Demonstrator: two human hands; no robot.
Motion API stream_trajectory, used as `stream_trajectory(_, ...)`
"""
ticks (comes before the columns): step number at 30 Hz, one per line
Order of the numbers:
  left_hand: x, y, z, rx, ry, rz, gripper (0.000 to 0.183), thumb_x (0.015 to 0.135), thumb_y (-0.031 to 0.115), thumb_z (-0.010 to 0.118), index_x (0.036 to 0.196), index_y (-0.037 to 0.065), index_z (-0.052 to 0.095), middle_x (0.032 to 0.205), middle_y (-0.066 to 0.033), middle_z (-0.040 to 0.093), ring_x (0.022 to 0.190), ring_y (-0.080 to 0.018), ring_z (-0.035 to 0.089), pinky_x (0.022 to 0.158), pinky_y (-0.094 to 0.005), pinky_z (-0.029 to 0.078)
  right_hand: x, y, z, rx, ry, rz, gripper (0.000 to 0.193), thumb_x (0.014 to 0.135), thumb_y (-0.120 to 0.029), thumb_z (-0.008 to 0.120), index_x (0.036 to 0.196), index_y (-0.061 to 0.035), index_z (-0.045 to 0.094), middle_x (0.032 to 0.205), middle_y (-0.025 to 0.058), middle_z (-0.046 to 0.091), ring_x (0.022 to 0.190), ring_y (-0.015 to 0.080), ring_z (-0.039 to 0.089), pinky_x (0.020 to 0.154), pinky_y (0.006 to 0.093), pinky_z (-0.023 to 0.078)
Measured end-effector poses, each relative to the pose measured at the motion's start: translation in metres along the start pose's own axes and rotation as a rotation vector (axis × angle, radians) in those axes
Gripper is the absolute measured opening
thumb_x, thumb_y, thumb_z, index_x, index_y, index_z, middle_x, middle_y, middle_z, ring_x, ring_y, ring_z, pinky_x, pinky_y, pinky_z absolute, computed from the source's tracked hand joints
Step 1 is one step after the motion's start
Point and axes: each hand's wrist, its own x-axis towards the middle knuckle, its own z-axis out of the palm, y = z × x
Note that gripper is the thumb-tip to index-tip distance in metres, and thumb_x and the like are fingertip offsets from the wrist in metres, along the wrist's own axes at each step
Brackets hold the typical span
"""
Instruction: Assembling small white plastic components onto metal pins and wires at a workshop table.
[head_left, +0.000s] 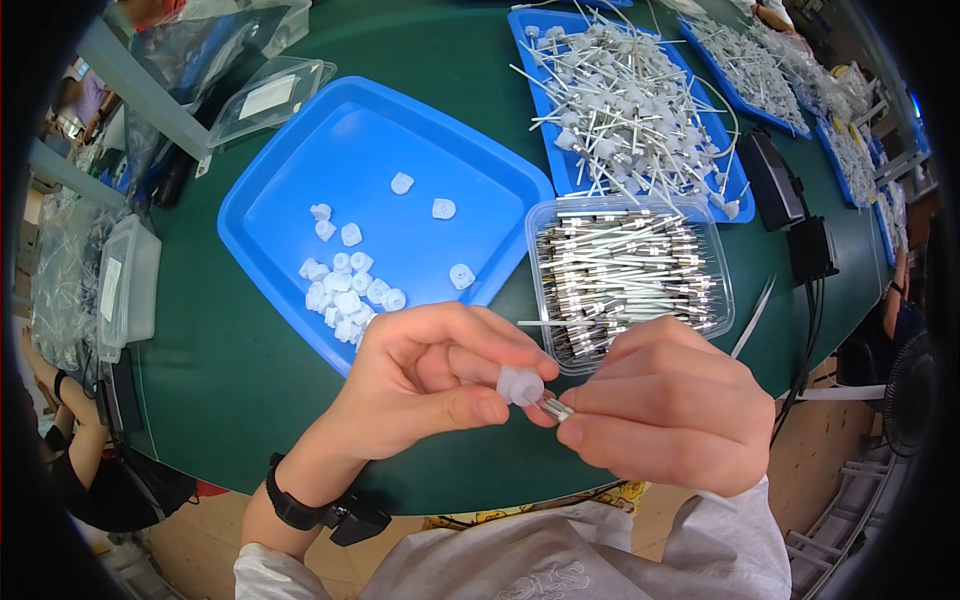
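Above the near edge of the green table, my left hand [405,375] is closed, pinching a small white plastic cap [520,386] between thumb and fingers. My right hand [680,410] is closed on a thin part with a silver metal end [556,408]; the rest of it is hidden by the fingers. The metal end points at the cap's opening and sits right at it; whether it has entered, I cannot tell. Beyond my left hand, loose white caps [345,290] lie in a blue tray [340,135]. A clear plastic box [727,300] of metal-ended white rods stands just beyond my right hand.
Another blue tray [746,203] at the back right is heaped with capped white rods [630,100]. Metal tweezers [754,315] and a black device [770,180] with cables lie to the right. Clear lids [270,98] and a plastic container [128,285] are at left.
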Motion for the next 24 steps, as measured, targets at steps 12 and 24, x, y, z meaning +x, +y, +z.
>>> stream_trajectory(12,0.001,-0.002,-0.001,0.01,-0.04,0.035,0.026,0.074,-0.008,0.057,0.099,-0.006,0.053,0.103,-0.0208,0.054,0.088,-0.0281,0.059,0.078,-0.0364,0.048,0.0,-0.002,-0.004,0.021,-0.018,0.098,0.017,0.065,-0.001,0.066,0.08,0.0043,0.059,0.069,0.0131,0.059,0.054,0.0196,0.056,0.049,0.0285,0.046)
stream_trajectory(24,0.002,-0.004,-0.002,-0.03,-0.053,0.056,0.026,0.073,-0.012,0.056,0.097,-0.004,0.053,0.104,-0.022,0.052,0.09,-0.0295,0.058,0.079,-0.0378,0.048,-0.001,-0.004,-0.006,0.056,-0.029,0.155,0.021,0.065,-0.001,0.066,0.084,0.0039,0.058,0.071,0.0125,0.059,0.056,0.0209,0.056,0.052,0.0297,0.046)
